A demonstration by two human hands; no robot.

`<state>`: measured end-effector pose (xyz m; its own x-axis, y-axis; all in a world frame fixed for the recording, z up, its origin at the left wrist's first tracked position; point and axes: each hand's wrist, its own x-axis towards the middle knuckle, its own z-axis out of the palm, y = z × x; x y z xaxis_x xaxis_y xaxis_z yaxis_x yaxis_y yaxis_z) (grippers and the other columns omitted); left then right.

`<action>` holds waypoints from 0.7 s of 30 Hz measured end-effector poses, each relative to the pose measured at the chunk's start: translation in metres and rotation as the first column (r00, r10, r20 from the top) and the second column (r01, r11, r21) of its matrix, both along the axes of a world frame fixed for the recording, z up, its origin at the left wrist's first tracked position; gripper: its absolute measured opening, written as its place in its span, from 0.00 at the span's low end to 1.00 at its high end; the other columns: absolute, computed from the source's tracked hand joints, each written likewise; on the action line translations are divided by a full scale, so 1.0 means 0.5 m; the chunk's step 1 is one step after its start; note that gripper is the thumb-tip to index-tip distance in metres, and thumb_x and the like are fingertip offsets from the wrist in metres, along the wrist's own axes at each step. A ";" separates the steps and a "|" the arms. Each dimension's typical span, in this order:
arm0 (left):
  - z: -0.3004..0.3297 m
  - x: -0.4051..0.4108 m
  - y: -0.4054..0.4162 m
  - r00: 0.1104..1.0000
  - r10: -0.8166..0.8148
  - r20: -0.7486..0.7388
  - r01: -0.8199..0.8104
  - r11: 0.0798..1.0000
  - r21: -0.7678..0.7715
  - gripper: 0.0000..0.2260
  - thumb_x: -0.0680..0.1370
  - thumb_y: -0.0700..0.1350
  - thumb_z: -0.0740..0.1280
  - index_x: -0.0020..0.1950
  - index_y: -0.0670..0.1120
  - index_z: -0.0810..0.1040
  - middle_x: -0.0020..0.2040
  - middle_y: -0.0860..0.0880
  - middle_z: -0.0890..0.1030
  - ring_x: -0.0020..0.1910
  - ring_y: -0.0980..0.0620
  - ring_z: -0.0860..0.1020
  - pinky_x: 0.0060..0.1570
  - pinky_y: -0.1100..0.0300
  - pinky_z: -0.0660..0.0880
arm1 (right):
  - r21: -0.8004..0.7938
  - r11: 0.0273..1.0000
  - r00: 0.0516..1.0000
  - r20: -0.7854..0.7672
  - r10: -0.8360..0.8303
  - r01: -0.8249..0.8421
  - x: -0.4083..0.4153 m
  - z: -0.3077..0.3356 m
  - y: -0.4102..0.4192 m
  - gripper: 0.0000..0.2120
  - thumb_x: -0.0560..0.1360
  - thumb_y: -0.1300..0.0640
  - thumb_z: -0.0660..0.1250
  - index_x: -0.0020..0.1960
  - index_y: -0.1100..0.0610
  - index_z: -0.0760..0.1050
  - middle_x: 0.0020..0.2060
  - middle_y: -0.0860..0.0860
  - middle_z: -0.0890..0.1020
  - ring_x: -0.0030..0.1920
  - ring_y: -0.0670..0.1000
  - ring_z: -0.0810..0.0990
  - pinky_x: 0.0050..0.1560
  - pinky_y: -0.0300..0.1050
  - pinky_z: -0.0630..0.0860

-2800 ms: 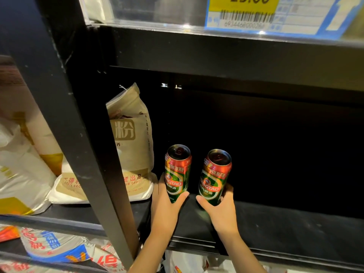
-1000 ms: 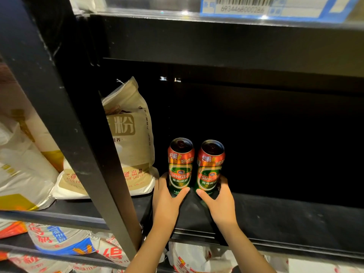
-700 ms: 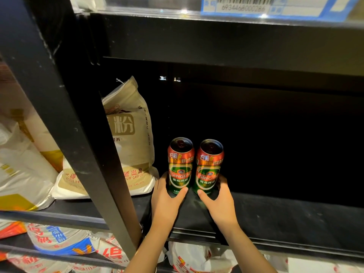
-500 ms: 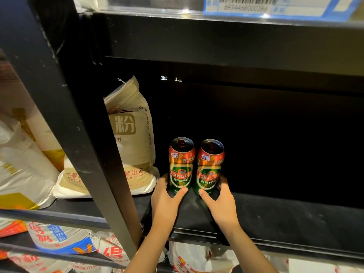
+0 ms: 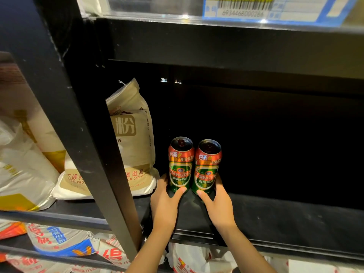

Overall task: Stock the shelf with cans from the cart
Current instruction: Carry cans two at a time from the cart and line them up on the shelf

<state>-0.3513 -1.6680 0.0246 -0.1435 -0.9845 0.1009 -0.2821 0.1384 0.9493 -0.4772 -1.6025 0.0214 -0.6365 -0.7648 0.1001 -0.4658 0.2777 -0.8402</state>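
Two red-and-green beer cans stand upright side by side, touching, on the black shelf point(image 5: 275, 217). My left hand point(image 5: 164, 203) wraps the base of the left can point(image 5: 180, 164), thumb on its front. The right can point(image 5: 207, 167) is gripped low by my right hand point(image 5: 220, 205), thumb across its front. Both cans rest on the shelf board near its left end. The cart is out of view.
A beige flour sack point(image 5: 132, 138) stands just left of the cans. A black upright post point(image 5: 74, 134) crosses the left foreground, with more sacks point(image 5: 21, 174) behind it. The shelf above carries a price label point(image 5: 271, 6). Bagged goods point(image 5: 59, 241) lie on the shelf below.
The two cans were tilted and apart, then came together upright and touching on the shelf. Over the last second they and both hands have barely moved.
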 end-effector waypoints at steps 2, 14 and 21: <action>0.001 -0.001 0.000 1.000 0.003 -0.004 -0.003 1.000 -0.009 0.18 0.72 0.47 0.73 0.60 0.49 0.73 0.49 0.59 0.74 0.48 0.62 0.71 0.50 0.64 0.66 | 0.021 1.000 1.000 -0.024 -0.009 0.009 0.001 -0.002 -0.003 0.24 0.73 0.49 0.69 0.66 0.54 0.67 0.59 0.50 0.78 0.59 0.50 0.76 0.59 0.46 0.74; -0.010 -0.001 0.003 0.997 -0.033 0.066 0.038 0.996 -0.083 0.17 0.76 0.51 0.67 0.64 0.50 0.72 0.55 0.55 0.77 0.56 0.57 0.75 0.55 0.62 0.72 | 0.086 0.996 0.996 -0.087 -0.020 0.028 0.007 0.001 -0.006 0.23 0.74 0.46 0.67 0.65 0.53 0.67 0.58 0.50 0.78 0.58 0.50 0.77 0.57 0.46 0.75; 0.003 0.010 0.025 0.980 -0.075 0.185 0.071 0.997 0.028 0.28 0.77 0.46 0.65 0.75 0.47 0.58 0.73 0.48 0.64 0.72 0.50 0.63 0.70 0.53 0.63 | 0.009 1.000 0.995 -0.098 0.004 -0.003 0.019 0.015 0.010 0.27 0.75 0.48 0.68 0.69 0.51 0.62 0.60 0.47 0.74 0.61 0.46 0.73 0.60 0.43 0.72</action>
<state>-0.3464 -1.6556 0.0262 -0.2292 -0.9723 0.0448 -0.4439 0.1454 0.8842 -0.4677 -1.5978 0.0288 -0.6212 -0.7681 0.1550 -0.5467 0.2831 -0.7880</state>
